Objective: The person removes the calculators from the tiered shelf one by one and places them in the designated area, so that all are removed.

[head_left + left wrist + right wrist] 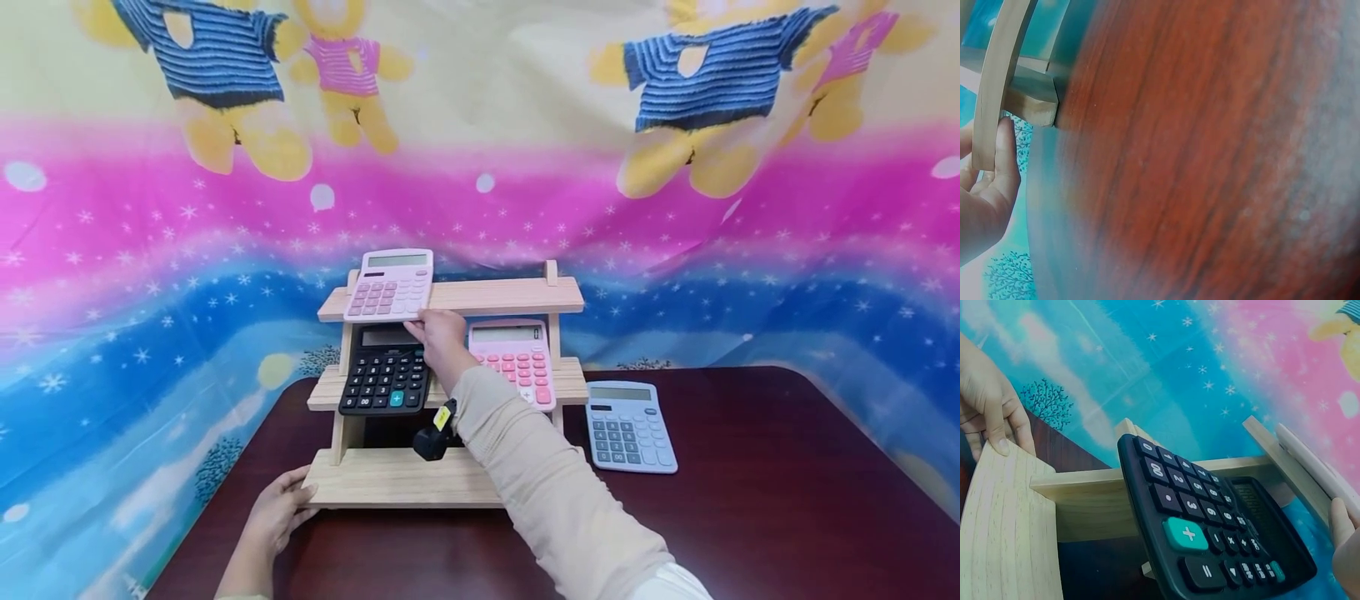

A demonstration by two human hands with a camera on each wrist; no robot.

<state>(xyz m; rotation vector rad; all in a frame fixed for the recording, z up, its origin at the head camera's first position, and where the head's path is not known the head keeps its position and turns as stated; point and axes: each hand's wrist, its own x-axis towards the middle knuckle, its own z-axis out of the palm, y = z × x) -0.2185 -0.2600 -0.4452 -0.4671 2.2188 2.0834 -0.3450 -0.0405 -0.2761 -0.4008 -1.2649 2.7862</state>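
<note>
The left hand (276, 510) pinches the rack (405, 481), the right hand (444, 337) the pale calculator (392, 283); the black calculator (382, 375) leans just below and left of the right hand.

Grained wooden rack (405, 477), smooth plastic pale-pink calculator (392, 286), glossy wood-grained table (750, 475), cloth sleeve (555, 492)

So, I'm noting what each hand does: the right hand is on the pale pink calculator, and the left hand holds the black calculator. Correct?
Not quite: the head view shows the left hand gripping the left end of the bottom shelf, not the black calculator. The right hand is on the pale pink calculator, as stated.
</note>
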